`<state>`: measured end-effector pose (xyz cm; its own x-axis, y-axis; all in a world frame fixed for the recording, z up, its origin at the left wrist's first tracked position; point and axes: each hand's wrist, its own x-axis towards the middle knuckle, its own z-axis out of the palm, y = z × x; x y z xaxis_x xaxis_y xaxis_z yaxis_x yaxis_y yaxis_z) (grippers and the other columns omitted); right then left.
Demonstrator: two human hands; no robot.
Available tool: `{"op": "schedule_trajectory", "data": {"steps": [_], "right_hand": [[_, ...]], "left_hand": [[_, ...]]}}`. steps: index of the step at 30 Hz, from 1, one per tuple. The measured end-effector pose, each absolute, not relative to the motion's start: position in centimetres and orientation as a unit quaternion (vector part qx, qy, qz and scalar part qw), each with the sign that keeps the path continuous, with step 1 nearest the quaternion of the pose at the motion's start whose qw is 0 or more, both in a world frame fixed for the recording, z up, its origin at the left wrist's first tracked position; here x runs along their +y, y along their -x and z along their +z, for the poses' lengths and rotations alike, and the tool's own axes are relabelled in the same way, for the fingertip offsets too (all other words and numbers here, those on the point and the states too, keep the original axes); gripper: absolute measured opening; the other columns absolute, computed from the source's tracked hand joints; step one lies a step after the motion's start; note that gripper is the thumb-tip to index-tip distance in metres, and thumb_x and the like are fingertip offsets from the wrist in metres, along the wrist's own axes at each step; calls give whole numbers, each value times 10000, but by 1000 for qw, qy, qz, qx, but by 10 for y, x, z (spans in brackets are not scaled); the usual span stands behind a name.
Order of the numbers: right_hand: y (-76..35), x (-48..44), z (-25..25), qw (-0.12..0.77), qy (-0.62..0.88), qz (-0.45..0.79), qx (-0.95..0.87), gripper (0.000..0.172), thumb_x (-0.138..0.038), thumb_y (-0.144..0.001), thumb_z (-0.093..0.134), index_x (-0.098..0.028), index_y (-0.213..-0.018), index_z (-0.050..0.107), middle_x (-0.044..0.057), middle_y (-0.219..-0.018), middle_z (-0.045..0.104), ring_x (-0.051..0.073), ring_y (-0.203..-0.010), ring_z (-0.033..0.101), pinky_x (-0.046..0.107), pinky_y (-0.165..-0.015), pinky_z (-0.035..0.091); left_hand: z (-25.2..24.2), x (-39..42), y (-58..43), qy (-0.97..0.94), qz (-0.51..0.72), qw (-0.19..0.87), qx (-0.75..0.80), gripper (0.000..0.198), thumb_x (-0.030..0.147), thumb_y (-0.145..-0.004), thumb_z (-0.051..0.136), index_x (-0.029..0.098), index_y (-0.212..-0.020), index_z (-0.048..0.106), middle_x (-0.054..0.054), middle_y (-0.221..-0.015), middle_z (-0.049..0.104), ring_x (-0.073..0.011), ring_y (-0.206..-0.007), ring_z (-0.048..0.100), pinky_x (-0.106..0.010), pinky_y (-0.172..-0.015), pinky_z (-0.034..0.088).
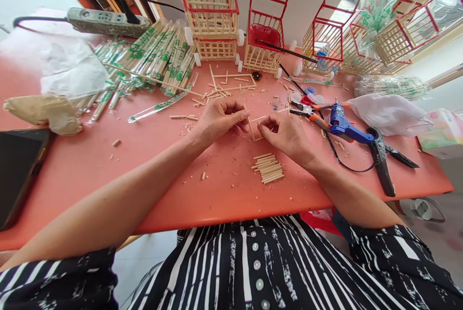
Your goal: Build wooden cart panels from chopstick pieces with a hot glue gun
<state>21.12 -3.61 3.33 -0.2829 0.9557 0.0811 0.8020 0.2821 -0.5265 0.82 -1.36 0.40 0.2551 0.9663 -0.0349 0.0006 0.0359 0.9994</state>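
My left hand (229, 116) pinches one side of a small frame of thin wooden sticks (251, 127) between thumb and fingers, above the table. My right hand (284, 131) has its thumb and fingers closed at the opposite side of that frame, covering part of it. Just below the hands lies a stack of short cut sticks (268, 169) in a rough row. Behind the hands another stick frame (237, 87) rests flat, with loose stick pieces beside it. To the right are pliers (310, 111) with orange handles and a blue glue gun (345, 126) on a black stand.
Several small stick-built carts (210, 11) with red trim and white wheels line the back. Wrapped chopsticks (159, 54) are heaped at back left near a power strip (104, 21). A dark tablet (21, 170) lies far left. Plastic bags (387, 113) are at right.
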Motion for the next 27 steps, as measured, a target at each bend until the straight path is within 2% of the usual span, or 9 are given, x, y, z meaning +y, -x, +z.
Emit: {"op": "schedule_trajectory", "data": {"steps": [20,27], "right_hand": [[-213,-32,28,192,568,199,-775,148,-108,-872,686,-185,-776,768,25,-772,793,154,-683,649,294,-682,416],[-215,-31,27,189,565,203,-777,140,-135,-870,677,-187,-778,768,10,-716,753,141,-633,599,290,-661,397]], "left_hand": [[3,-13,-8,-548,434,575,425,235,328,-818,822,172,-736,667,-57,-650,763,-177,-583,757,-224,-510,565],[2,-12,-7,-552,431,574,424,270,350,-814,850,171,-741,663,-50,-657,751,-167,-578,744,-220,-505,562]]}}
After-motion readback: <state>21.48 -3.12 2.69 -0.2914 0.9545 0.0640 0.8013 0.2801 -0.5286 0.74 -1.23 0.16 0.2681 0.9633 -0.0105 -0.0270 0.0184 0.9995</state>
